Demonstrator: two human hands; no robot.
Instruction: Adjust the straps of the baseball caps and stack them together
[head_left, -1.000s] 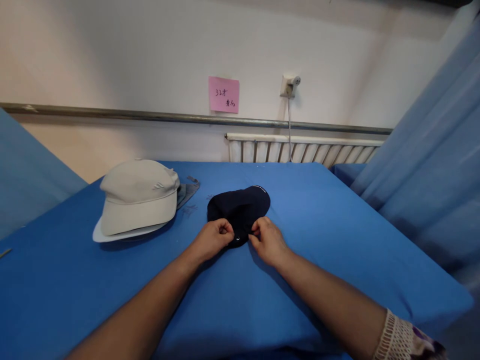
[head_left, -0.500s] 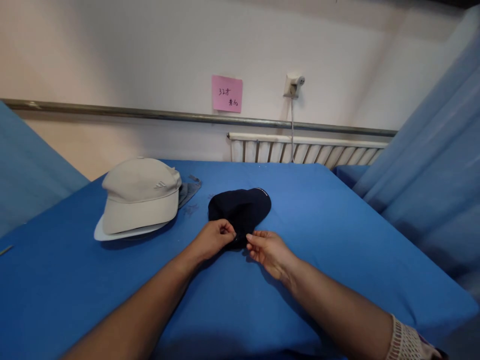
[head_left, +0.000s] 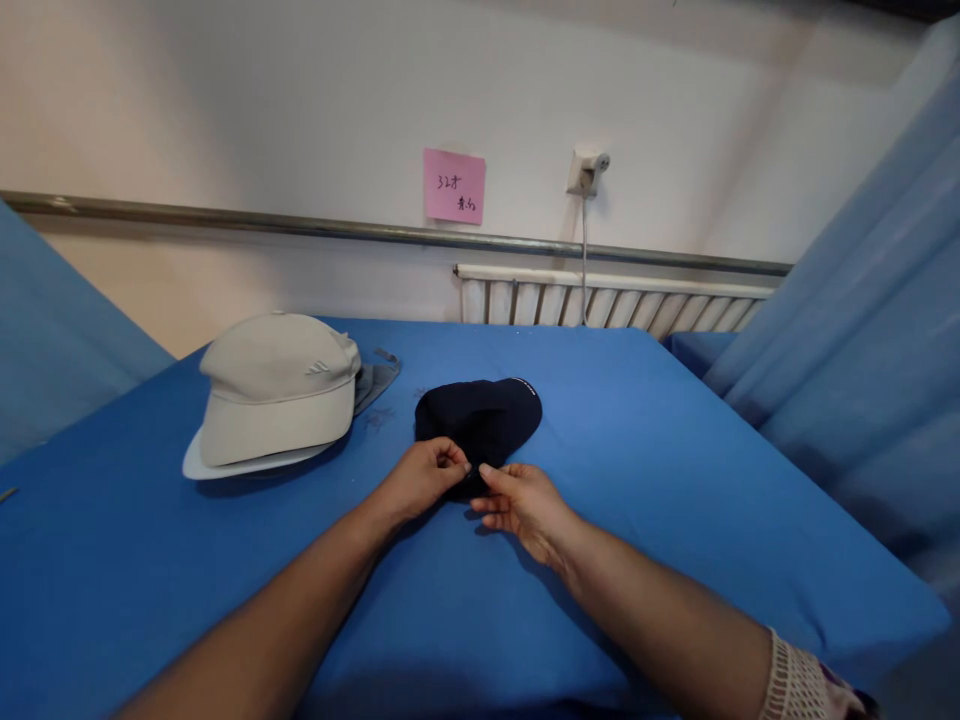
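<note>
A dark navy cap [head_left: 480, 420] lies on the blue-covered table [head_left: 637, 470], its brim pointing away to the right. My left hand [head_left: 424, 478] is curled in a pinch on the cap's near edge. My right hand [head_left: 519, 500] lies beside it, palm turned partly up, its thumb and fingers meeting the same near edge of the cap; the fingertips of both hands almost touch. What lies under the fingers at the cap's back is hidden.
A beige cap [head_left: 274, 395] sits stacked on other caps at the left of the table, with a grey one [head_left: 375, 382] peeking out behind. A wall with a pink note [head_left: 453, 186], a socket with a cable [head_left: 585, 172] and a radiator [head_left: 607, 300] stands behind. Blue curtains [head_left: 862, 330] hang at the right.
My right hand has turned from a knuckles-up pinch to a palm-up hold and slid left along the cap's near edge. The small eyelet seen earlier is now covered.
</note>
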